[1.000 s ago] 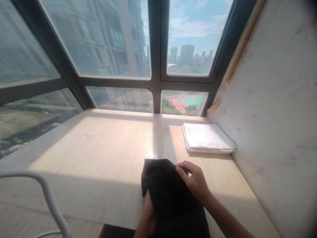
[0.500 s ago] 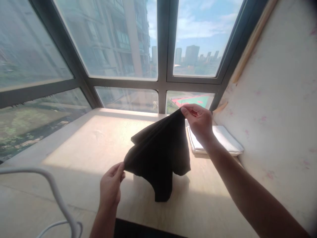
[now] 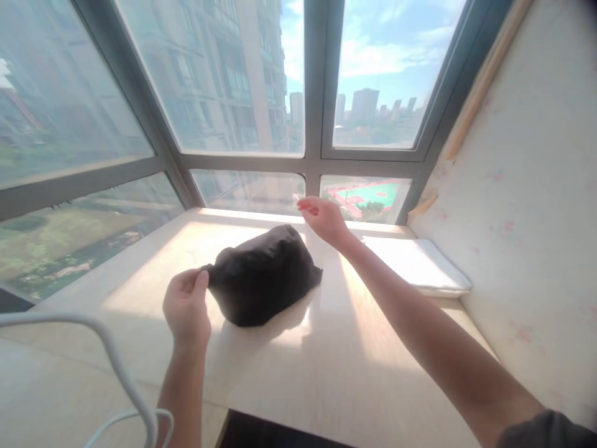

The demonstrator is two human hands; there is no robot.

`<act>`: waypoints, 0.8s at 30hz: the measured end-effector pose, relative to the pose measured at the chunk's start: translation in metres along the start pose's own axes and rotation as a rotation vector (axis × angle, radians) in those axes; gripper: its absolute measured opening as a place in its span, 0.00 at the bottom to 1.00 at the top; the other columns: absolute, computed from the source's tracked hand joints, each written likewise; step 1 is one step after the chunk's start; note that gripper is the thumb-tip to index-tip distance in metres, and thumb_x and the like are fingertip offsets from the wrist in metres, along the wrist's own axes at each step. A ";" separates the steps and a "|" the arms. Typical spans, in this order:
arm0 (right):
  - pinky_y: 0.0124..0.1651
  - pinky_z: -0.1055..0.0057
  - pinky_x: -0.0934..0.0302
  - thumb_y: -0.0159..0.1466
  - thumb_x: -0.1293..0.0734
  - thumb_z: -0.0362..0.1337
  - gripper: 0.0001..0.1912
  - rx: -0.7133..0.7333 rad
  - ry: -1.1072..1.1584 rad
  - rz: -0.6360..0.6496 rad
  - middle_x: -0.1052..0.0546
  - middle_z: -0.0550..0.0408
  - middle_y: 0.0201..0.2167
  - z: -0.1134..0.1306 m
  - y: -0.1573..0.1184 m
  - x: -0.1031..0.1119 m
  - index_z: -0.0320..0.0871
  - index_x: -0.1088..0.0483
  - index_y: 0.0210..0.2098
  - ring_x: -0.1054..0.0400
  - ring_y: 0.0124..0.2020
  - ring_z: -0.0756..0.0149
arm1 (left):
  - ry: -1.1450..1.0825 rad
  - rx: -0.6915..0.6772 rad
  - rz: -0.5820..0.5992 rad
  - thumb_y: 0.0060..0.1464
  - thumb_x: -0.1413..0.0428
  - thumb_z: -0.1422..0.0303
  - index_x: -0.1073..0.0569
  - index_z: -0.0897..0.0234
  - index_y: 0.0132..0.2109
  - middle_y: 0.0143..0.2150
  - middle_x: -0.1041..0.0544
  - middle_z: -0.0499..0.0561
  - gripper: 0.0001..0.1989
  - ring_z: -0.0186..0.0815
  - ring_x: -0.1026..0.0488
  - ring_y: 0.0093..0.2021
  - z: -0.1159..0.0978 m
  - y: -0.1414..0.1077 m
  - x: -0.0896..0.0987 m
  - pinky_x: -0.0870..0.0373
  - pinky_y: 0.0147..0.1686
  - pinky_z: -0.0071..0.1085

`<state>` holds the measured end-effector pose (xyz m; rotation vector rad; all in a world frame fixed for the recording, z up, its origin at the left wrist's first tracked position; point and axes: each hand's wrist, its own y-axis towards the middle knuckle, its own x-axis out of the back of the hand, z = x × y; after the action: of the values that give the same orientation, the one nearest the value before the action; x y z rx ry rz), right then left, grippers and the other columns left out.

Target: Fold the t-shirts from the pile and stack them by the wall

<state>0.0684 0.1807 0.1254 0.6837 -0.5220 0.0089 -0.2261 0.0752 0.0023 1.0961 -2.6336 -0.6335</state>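
Observation:
A piece of black underpants [image 3: 261, 274] is bunched and puffed out just above the pale sill, its lower edge casting a shadow. At its left corner, my left hand [image 3: 189, 298] pinches the fabric between thumb and fingers. My right hand [image 3: 321, 218] is raised beyond the upper right of the garment, apart from it. The fingers of that hand are drawn together, and no cloth shows between them.
Folded white cloth [image 3: 417, 264] lies at the right by the papered wall [image 3: 527, 236]. A white curved tube [image 3: 107, 348] crosses the lower left. A dark panel [image 3: 280, 432] sits at the bottom edge. Framed windows [image 3: 312, 165] rise behind the wide sill [image 3: 289, 373].
Half a second ago both hands held the underpants stretched and hanging. The right hand has let go and moved left; the left hand has risen slightly leftward, and the cloth has bunched up.

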 end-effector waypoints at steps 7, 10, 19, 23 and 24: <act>0.46 0.65 0.30 0.60 0.39 0.34 0.15 -0.438 0.061 0.094 0.17 0.53 0.37 -0.089 -0.145 0.002 0.42 0.22 0.39 0.23 0.37 0.65 | 0.599 -0.241 0.678 0.57 0.42 0.55 0.26 0.59 0.58 0.68 0.33 0.59 0.24 0.54 0.43 0.70 0.039 -0.065 -0.060 0.50 0.68 0.58; 0.41 0.62 0.29 0.58 0.39 0.36 0.14 -0.522 0.014 0.089 0.18 0.51 0.32 -0.115 -0.218 0.009 0.41 0.22 0.35 0.23 0.31 0.61 | 0.892 -0.366 0.694 0.55 0.39 0.57 0.33 0.62 0.66 0.72 0.41 0.63 0.33 0.58 0.47 0.72 0.050 -0.073 -0.091 0.51 0.67 0.59; 0.47 0.63 0.30 0.66 0.44 0.42 0.21 -0.506 -0.383 0.054 0.18 0.48 0.42 -0.175 -0.254 0.097 0.42 0.22 0.44 0.23 0.43 0.58 | 0.969 -0.162 0.663 0.63 0.54 0.64 0.23 0.65 0.52 0.52 0.21 0.63 0.19 0.50 0.23 0.48 0.074 -0.009 -0.096 0.28 0.45 0.42; 0.62 0.60 0.40 0.67 0.45 0.40 0.23 -0.523 -0.582 0.053 0.24 0.43 0.56 -0.219 -0.211 0.143 0.40 0.26 0.53 0.31 0.59 0.56 | 0.960 -0.115 0.551 0.64 0.56 0.62 0.22 0.64 0.48 0.50 0.21 0.63 0.20 0.54 0.23 0.48 0.071 0.008 -0.075 0.28 0.43 0.45; 0.65 0.59 0.43 0.67 0.44 0.39 0.23 -0.540 -0.620 0.063 0.26 0.41 0.59 -0.230 -0.202 0.150 0.38 0.28 0.56 0.34 0.62 0.55 | 0.942 -0.128 0.523 0.64 0.56 0.62 0.23 0.63 0.48 0.51 0.21 0.62 0.19 0.53 0.24 0.49 0.069 0.011 -0.071 0.29 0.45 0.45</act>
<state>0.3397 0.1385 -0.0763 0.1236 -1.0914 -0.2836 -0.2075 0.1541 -0.0560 0.4374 -1.8715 -0.1053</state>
